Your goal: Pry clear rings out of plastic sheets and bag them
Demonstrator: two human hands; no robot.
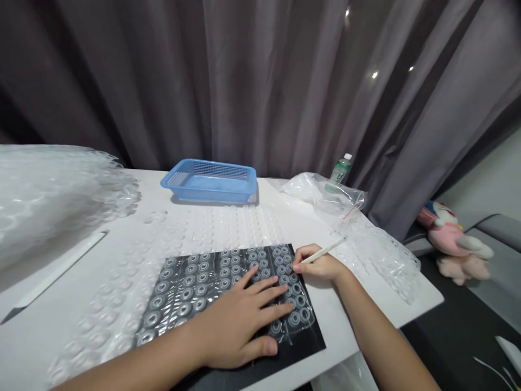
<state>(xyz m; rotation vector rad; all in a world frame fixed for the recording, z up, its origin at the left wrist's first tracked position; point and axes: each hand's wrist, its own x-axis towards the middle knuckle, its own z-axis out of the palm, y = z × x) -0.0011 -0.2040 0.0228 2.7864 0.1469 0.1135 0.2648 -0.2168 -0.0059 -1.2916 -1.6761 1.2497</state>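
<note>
My left hand (244, 315) lies flat with spread fingers on a clear plastic sheet (191, 281) of round ringed pieces in rows. Beneath that sheet is a black board (299, 347), angled on the table. My right hand (319, 262) is closed round a slim white pen-like tool (325, 250). Its tip reaches down to the pieces at the sheet's right edge; the tip itself is too small to make out. Part of the sheet is hidden under my left hand and forearm.
Several clear round pieces (240, 225) lie in rows behind the board. A blue basket (211, 193) stands at the back. Left is a large heap of clear plastic sheets (52, 201). Plastic bags (321, 193), a bottle (341, 168) and clear scraps (382, 255) sit at the right.
</note>
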